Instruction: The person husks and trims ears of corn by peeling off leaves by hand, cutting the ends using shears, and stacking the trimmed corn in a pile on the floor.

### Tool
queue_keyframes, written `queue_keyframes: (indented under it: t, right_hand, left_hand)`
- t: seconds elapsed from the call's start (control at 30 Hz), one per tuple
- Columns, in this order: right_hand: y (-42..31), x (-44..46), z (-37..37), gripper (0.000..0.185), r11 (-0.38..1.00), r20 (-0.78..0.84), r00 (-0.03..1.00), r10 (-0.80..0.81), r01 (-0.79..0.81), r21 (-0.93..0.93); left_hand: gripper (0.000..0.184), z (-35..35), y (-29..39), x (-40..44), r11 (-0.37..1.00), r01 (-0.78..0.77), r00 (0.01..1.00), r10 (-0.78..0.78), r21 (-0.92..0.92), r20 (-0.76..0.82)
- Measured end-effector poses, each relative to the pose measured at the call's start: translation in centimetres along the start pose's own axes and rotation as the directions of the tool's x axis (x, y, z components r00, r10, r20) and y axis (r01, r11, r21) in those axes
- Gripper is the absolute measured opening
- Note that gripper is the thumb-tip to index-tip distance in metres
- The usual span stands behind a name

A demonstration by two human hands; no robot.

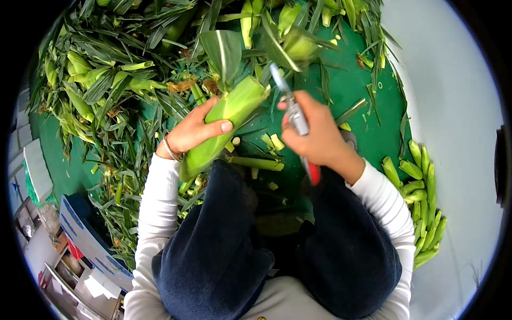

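Leafy husks [122, 85] crowd the green mat's [380, 140] left edge, ears [431, 186] heap by its right, the left hand [200, 128] clasps one corn cob [233, 111], the right hand [320, 133] one blurred tool [296, 114].

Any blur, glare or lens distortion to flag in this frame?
Head view: motion blur on the knife in the right hand and on a green piece beyond it; head view: corn in the left hand fairly sharp; head view: fisheye bending, black corners, no strong glare.

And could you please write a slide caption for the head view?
Left hand holding a green corn ear, right hand a metal tool, amid scattered leaves.
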State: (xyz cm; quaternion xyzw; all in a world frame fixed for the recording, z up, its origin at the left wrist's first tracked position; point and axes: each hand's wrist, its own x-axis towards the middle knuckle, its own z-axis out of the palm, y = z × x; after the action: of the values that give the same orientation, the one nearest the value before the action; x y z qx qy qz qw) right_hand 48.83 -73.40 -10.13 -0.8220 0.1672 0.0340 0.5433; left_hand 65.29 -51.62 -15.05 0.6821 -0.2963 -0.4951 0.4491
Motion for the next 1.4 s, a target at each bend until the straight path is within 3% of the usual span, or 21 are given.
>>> queue_keyframes:
  t: [0.07,0.1,0.17,0.23,0.27,0.3,0.37,0.4,0.53,0.63,0.67,0.77,0.8,0.83,0.9,0.93,1.07,1.17,1.2,1.33,1.4]
  right_hand:
    - [-0.1,0.1,-1.0,0.03,0.994,-0.102,0.993,0.053,-0.044,0.095]
    - [-0.1,-0.2,-1.0,0.031,0.993,-0.045,0.996,0.07,-0.066,0.096]
    - [-0.3,-0.8,-0.3,0.035,0.991,0.055,0.994,0.094,-0.098,0.088]
    - [0.0,-1.2,1.0,0.051,0.996,0.093,0.996,-0.016,0.024,-0.083]
    - [0.1,-1.1,1.7,0.051,0.973,0.035,0.989,-0.143,0.147,-0.18]
    - [0.1,-1.0,2.4,0.051,0.926,-0.011,0.964,-0.265,0.252,-0.28]
    - [-0.3,-0.2,3.0,0.054,0.884,-0.068,0.94,-0.333,0.286,-0.37]
    - [-0.4,0.0,2.8,0.056,0.858,-0.097,0.925,-0.367,0.296,-0.419]
    - [-1.4,-0.6,1.3,0.062,0.781,-0.091,0.831,-0.549,0.471,-0.41]
    - [-3.6,-1.3,-0.3,0.06,0.846,-0.165,0.841,-0.516,0.47,-0.249]
    - [-4.4,-1.5,-0.8,0.058,0.876,-0.233,0.85,-0.472,0.423,-0.231]
    - [-4.1,-1.7,-1.5,0.057,0.869,-0.297,0.82,-0.49,0.432,-0.242]
    - [-3.8,-2.0,-1.6,0.057,0.883,-0.236,0.86,-0.452,0.394,-0.253]
    - [-3.4,-2.1,-1.6,0.057,0.878,-0.17,0.886,-0.432,0.369,-0.305]
    - [-2.3,-2.4,-1.0,0.056,0.853,-0.034,0.93,-0.367,0.322,-0.411]
    - [-1.4,-2.6,-0.3,0.056,0.872,0.017,0.955,-0.296,0.278,-0.403]
    - [-0.3,-2.6,2.0,0.054,0.864,0.069,0.962,-0.266,0.269,-0.425]
    - [0.1,-2.2,2.0,0.048,0.943,0.037,0.986,-0.165,0.169,-0.287]
    - [-0.1,-2.1,1.8,0.043,0.96,0.04,0.989,-0.141,0.146,-0.238]
    - [-1.1,-1.7,1.0,0.043,0.986,0.087,0.996,0.01,0.005,-0.167]
    - [-0.7,-1.8,0.9,0.046,0.983,0.029,0.997,-0.064,0.068,-0.168]
  left_hand:
    - [0.07,0.2,0.4,-0.2,0.96,0.05,0.996,-0.026,-0.274,0.089]
    - [0.069,0.1,0.6,-0.5,0.913,0.087,0.991,-0.037,-0.399,0.131]
    - [0.059,0.6,-1.5,-0.2,0.836,-0.013,1.0,0.007,-0.549,-0.014]
    - [0.055,1.3,-2.2,0.7,0.693,-0.017,0.998,-0.028,-0.72,-0.051]
    - [0.054,1.8,-2.3,1.0,0.639,-0.02,0.992,-0.086,-0.769,-0.096]
    - [0.058,2.0,-2.4,1.1,0.599,0.013,0.997,-0.07,-0.801,-0.036]
    - [0.064,3.5,-1.3,0.9,0.787,-0.111,0.988,0.023,-0.606,-0.151]
    - [0.076,4.2,-1.1,0.8,0.874,-0.207,0.974,0.143,-0.439,-0.174]
    - [0.083,6.0,1.2,-0.3,0.842,-0.189,0.98,0.191,-0.505,-0.049]
    - [0.079,6.0,1.8,-1.0,0.897,-0.243,0.966,0.26,-0.37,-0.003]
    - [0.075,5.5,2.1,-0.9,0.939,-0.279,0.958,0.286,-0.203,0.01]
    - [0.075,5.5,0.9,-0.2,0.819,-0.244,0.97,0.218,-0.52,-0.111]
    - [0.074,5.3,0.5,-0.2,0.811,-0.231,0.971,0.159,-0.537,-0.178]
    - [0.07,5.2,1.1,0.0,0.785,-0.306,0.948,0.198,-0.539,-0.249]
    - [0.068,5.1,2.1,0.6,0.654,-0.316,0.939,0.113,-0.687,-0.325]
    - [0.071,4.7,1.6,0.7,0.65,-0.235,0.964,0.062,-0.723,-0.258]
    - [0.075,6.7,0.2,1.5,0.62,-0.279,0.958,0.12,-0.733,-0.262]
    - [0.072,7.6,0.2,1.5,0.735,-0.254,0.958,0.101,-0.629,-0.269]
    - [0.066,7.3,0.4,1.7,0.666,-0.209,0.974,0.073,-0.716,-0.217]
    - [0.05,6.8,1.9,2.0,0.604,-0.208,0.976,0.072,-0.769,-0.207]
    - [0.047,6.9,2.1,2.2,0.512,-0.241,0.965,0.032,-0.825,-0.262]
